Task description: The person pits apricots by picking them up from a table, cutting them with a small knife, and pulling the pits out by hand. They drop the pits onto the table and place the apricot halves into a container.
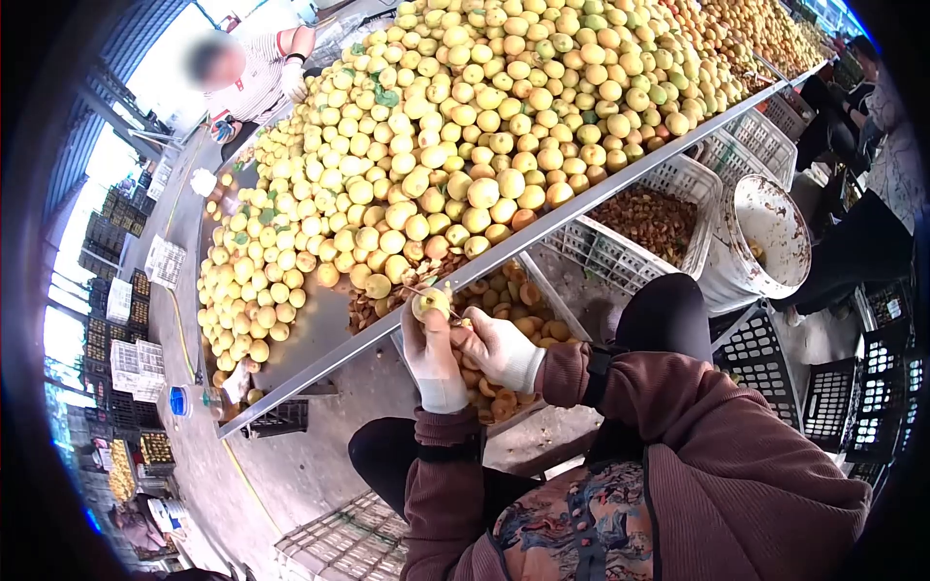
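My left hand [436, 363], in a white glove, is closed around a yellow apricot [431, 302] held up at the metal table's edge. Close beside it, my right hand [499, 351], also gloved, is closed with its fingertips at the fruit. A thin dark sliver shows between the hands, too small to name. Below them stands a crate of halved apricots [504, 402], partly hidden by my hands. On the metal table [325, 324] a large heap of whole apricots [465, 126] is piled up. Brown scraps [368, 310] lie by the rim near my left hand.
To the right are a white crate of brown pits or scraps [644, 223], a stained white bucket [770, 237] and black crates [760, 363]. A person [257, 73] is across the table; another [886, 145] sits at right. Stacked crates [136, 368] stand at left.
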`<state>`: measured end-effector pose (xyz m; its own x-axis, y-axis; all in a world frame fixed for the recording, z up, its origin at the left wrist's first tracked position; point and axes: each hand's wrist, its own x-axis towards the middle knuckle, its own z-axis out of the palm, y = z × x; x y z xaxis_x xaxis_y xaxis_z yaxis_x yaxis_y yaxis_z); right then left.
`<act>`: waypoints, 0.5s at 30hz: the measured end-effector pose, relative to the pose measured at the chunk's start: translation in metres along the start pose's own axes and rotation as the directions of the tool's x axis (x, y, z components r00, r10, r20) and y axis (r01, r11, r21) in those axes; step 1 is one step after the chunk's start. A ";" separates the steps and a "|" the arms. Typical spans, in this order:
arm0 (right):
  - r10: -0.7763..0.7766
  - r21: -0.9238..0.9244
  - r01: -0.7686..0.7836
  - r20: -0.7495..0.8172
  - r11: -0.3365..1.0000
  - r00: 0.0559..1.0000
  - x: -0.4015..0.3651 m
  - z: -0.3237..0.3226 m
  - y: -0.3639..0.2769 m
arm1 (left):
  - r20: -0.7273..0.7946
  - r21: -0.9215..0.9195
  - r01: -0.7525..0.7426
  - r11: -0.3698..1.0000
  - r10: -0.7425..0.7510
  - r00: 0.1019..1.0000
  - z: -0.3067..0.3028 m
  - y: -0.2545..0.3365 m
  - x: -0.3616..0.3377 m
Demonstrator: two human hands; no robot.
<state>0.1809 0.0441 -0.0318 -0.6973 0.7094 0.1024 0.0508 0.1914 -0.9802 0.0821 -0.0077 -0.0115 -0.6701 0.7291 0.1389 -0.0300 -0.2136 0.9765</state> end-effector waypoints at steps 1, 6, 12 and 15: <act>-0.048 -0.048 0.047 -0.003 0.998 0.999 0.003 -0.003 0.001 | -0.020 0.128 -0.057 0.990 0.060 0.998 0.004 0.012 0.000; -0.131 -0.337 0.121 -0.006 0.934 0.991 0.007 0.000 0.006 | 0.062 -0.178 0.254 0.951 -0.247 0.967 -0.008 0.014 0.003; -0.090 -0.265 0.098 0.041 0.959 0.995 0.007 -0.007 0.013 | 0.053 0.214 0.012 0.977 -0.024 0.998 -0.016 0.000 0.016; -0.081 -0.394 0.110 0.090 0.913 0.993 0.007 -0.010 0.003 | 0.087 -0.322 0.359 0.876 -0.350 0.933 -0.004 0.027 0.008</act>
<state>0.1832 0.0560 -0.0328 -0.7607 0.6277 0.1656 0.2513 0.5199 -0.8164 0.0735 -0.0103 0.0156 -0.5499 0.8115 -0.1976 -0.5057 -0.1352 0.8521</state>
